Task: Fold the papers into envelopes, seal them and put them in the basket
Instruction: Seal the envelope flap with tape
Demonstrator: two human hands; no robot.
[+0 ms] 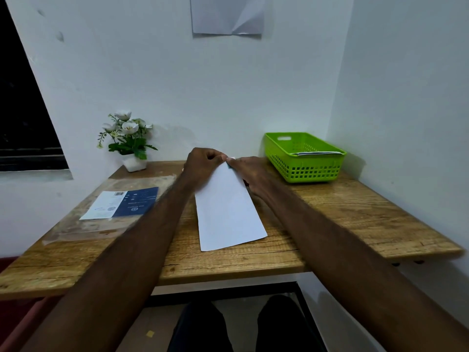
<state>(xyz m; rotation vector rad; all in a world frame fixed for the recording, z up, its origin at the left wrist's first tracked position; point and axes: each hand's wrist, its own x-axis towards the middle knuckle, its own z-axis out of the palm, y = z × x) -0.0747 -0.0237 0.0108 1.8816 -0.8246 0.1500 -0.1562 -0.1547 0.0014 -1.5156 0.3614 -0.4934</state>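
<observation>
The folded white paper (228, 209) lies flat near the middle of the wooden table (355, 209), and the left hand (203, 166) and right hand (250, 175) both pinch its far end, fingers closed, with a small teal object, too small to identify, between the fingertips. If this is the sealing step, uneven pressure from either hand could skew the paper or crease the flap, leaving a crooked seal. The green basket (304, 158), at the table's far right, already holds paper.

Dim, even indoor light; soft shadows right of the green basket (304, 158); wide-angle bending at edges; forearms slightly blurred.
</observation>
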